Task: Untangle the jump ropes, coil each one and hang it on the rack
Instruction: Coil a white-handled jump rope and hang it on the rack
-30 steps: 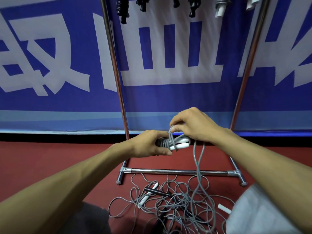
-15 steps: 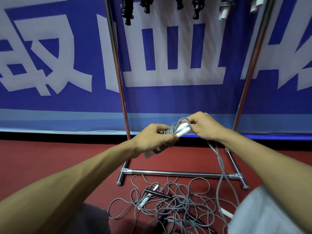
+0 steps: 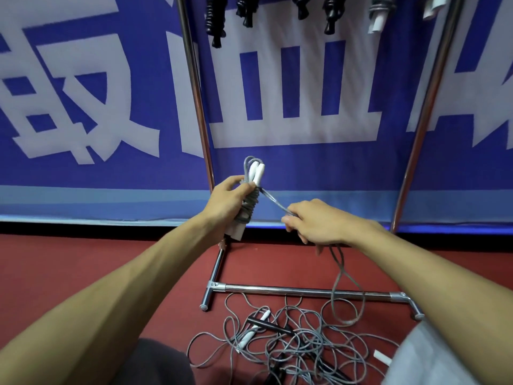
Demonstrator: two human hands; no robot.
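Note:
My left hand grips a coiled grey jump rope with white handles, held upright in front of the metal rack. A taut grey strand runs from the coil down to my right hand, which pinches it and lets the loose tail hang to the floor. Below, a tangled pile of grey ropes with white and black handles lies on the red floor. Coiled ropes with black and white handles hang from the top of the rack.
A blue banner with large white characters stands right behind the rack. The rack's two chrome uprights rise on either side of my hands. My knees show at the bottom edge.
The bundle has turned from lying sideways to upright in my left hand. My right hand has pulled away to the right and down, drawing a strand taut from the coil.

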